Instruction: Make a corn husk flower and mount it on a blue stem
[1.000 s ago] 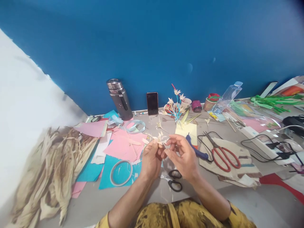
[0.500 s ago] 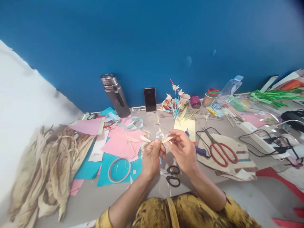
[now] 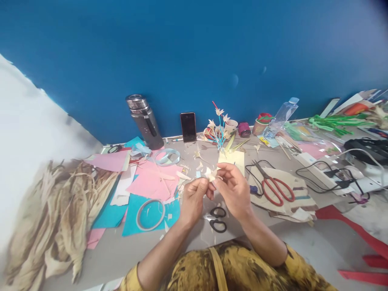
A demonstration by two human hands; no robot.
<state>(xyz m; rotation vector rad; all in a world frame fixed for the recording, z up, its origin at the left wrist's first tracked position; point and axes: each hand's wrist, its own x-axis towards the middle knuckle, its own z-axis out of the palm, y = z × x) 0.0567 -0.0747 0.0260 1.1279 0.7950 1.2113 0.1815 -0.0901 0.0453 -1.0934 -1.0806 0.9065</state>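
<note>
A small cream flower [image 3: 210, 174], seemingly of dried husk, is pinched between the thumb and bent fingers of my left hand [image 3: 192, 200]. My right hand [image 3: 234, 192] is curled at the flower's right side, its thumb and fingertips closed on a petal. The flower's base is hidden behind my left fingers. Below my hands, small black-handled scissors [image 3: 218, 220] lie on the table. Pale husk scraps [image 3: 183, 176] are scattered just left of the flower. Behind it, similar cream flowers on blue stems [image 3: 220, 135] stand in a bunch.
Dried husks [image 3: 60, 214] are heaped at left, beside pink paper [image 3: 153, 182] and a tape roll [image 3: 150, 215]. A flask [image 3: 147, 125] and a phone [image 3: 188, 127] stand by the wall. Red-handled scissors [image 3: 277, 190] rest on cloth at right, near a power strip [image 3: 323, 171].
The flower has turned between my fingers, and its petals now face up more. My right fingers have shifted slightly around it. The whole view has swung a little to the right.
</note>
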